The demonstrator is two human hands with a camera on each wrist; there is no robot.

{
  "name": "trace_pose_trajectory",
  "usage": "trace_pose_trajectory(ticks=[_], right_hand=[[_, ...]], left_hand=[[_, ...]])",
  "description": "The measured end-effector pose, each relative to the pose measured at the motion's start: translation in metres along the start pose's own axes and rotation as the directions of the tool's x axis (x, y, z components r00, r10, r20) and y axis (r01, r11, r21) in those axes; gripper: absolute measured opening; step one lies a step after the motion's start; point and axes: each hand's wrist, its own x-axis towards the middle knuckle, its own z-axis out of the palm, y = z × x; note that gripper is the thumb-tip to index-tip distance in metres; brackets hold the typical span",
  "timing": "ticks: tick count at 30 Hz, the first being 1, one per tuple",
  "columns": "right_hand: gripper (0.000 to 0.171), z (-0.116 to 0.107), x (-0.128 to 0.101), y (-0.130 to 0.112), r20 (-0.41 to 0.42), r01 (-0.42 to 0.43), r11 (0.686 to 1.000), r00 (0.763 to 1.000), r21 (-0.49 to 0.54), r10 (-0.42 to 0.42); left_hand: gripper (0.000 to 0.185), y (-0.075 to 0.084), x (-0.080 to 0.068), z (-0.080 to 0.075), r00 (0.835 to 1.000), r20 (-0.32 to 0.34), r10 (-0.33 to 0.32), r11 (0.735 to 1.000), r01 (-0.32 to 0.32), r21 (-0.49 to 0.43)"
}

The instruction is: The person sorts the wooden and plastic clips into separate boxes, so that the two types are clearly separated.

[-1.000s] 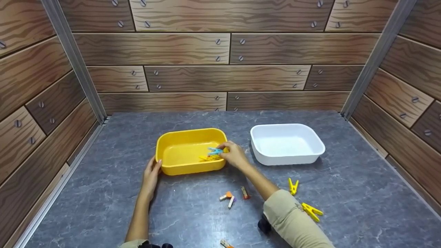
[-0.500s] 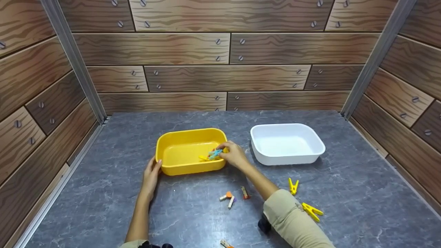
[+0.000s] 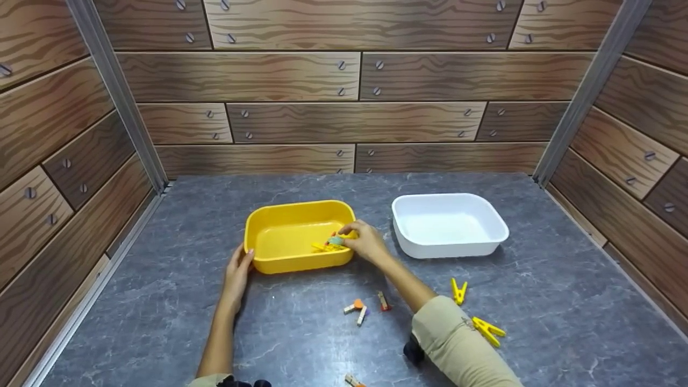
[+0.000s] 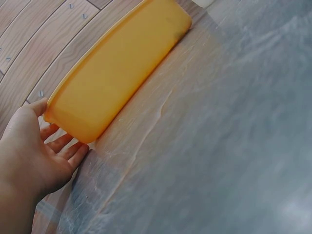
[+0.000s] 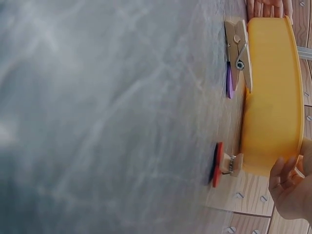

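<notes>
The left hand [image 3: 236,273] gripped the yellow basin [image 3: 301,263], thumb over its rim; whether the right hand [image 3: 367,244] pinched the blurred blue clothespin [image 3: 335,241] inside, I couldn't tell.

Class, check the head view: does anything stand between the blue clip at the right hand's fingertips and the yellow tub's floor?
Apparently yes: at least one yellow clip lies in the near right corner of the tub, close by the blurred blue clip at the right hand. Contact is unclear.
</notes>
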Motion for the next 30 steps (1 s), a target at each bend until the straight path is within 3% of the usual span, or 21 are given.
trace_pose_trajectory(ticks=[9, 17, 23, 30], right_hand=[[0.015, -0.002, -0.001, -0.001, 0.013, -0.006, 1.000, 1.000, -0.027, 0.006], [0.015, -0.008, 0.002, -0.002, 0.087, -0.012, 0.998, 0.996, -0.056, 0.017], [0.017, -0.022, 0.000, -0.005, 0.085, 0.070, 0.997, 0.994, -0.031, -0.067], [0.018, -0.054, -0.014, -0.011, 0.073, 0.135, 0.991, 0.988, 0.023, -0.137]], left_hand=[[0.055, -0.001, -0.001, 0.000, 1.000, 0.011, 0.003, 1.000, -0.003, -0.002], [0.055, 0.001, -0.002, 0.001, 1.000, 0.014, 0.010, 1.000, -0.009, -0.014], [0.055, 0.001, -0.002, 0.001, 1.000, 0.006, 0.008, 1.000, -0.008, -0.022], [0.054, 0.003, -0.001, 0.000, 1.000, 0.012, 0.013, 0.999, -0.013, -0.030]])
